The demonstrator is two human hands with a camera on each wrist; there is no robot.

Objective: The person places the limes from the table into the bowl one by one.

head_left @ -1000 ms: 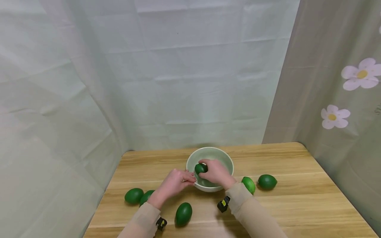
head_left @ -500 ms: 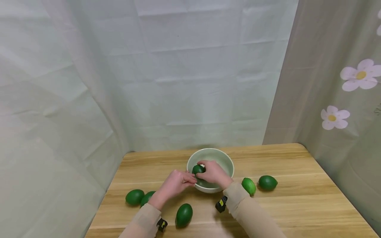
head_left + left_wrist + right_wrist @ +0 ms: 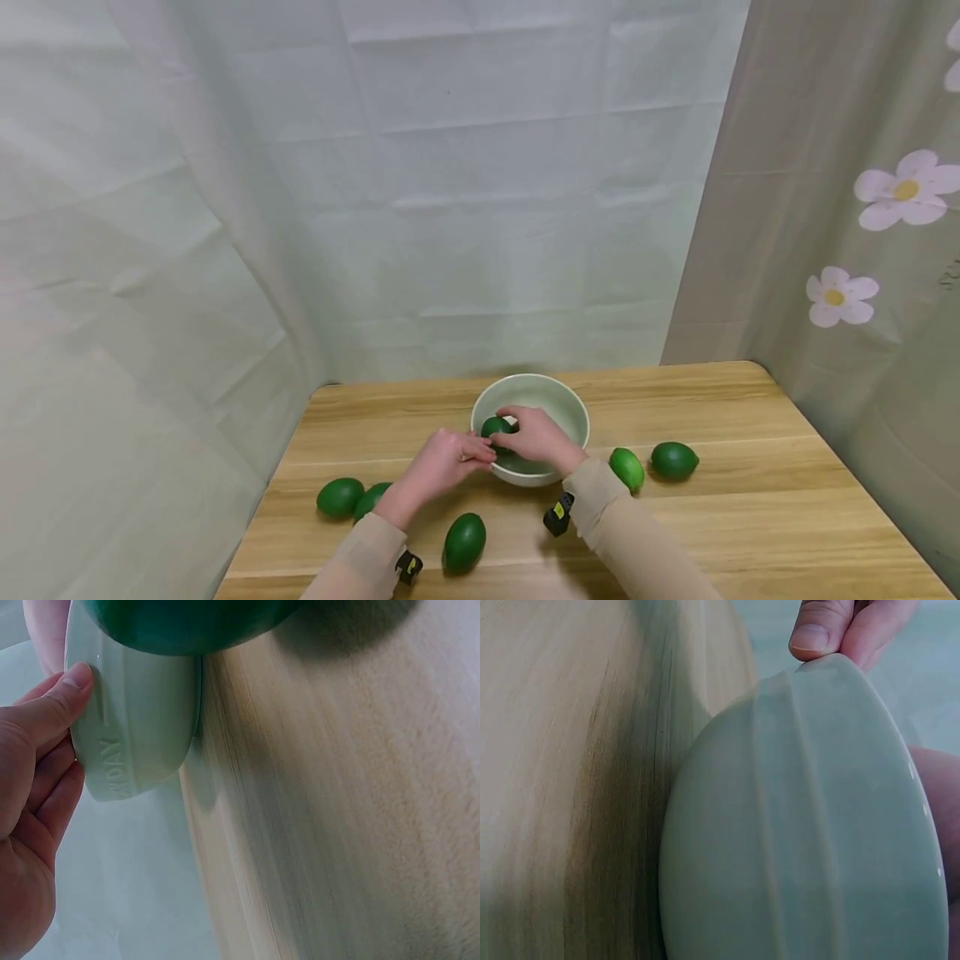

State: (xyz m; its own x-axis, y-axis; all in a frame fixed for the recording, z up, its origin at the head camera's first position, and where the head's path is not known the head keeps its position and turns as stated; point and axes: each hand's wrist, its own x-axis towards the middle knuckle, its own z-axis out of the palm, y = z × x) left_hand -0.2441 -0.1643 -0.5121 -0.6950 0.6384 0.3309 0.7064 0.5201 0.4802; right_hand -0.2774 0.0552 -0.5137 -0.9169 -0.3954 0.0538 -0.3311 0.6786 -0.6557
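Plainly, the near-left rim of a pale green bowl (image 3: pixel 561 398) is pinched by the left hand (image 3: pixel 444 460), and a dark green fruit (image 3: pixel 496 428) is gripped within the bowl by the right hand (image 3: pixel 534 435). Whether the bowl's floor is touched by that fruit cannot be told. By the left wrist view, the left thumb (image 3: pixel 73 681) is shown laid against the outer wall, where raised lettering (image 3: pixel 114 771) can be made out; from above, both are concealed. In the right wrist view, the held fruit is hidden by the bowl's wall.

The right hand is bent over the near rim, finger and thumb set round the fruit; the left hand is angled in from the left.

The bowl is set near the middle of the surface's (image 3: pixel 750 533) far edge. Toward the left edge, two green fruits (image 3: pixel 341 497) are partly crossed by the left forearm. One more fruit (image 3: pixel 464 542) is seen between the forearms. Toward the right edge, a brighter green fruit (image 3: pixel 627 468) is neighboured by a darker one (image 3: pixel 674 461).
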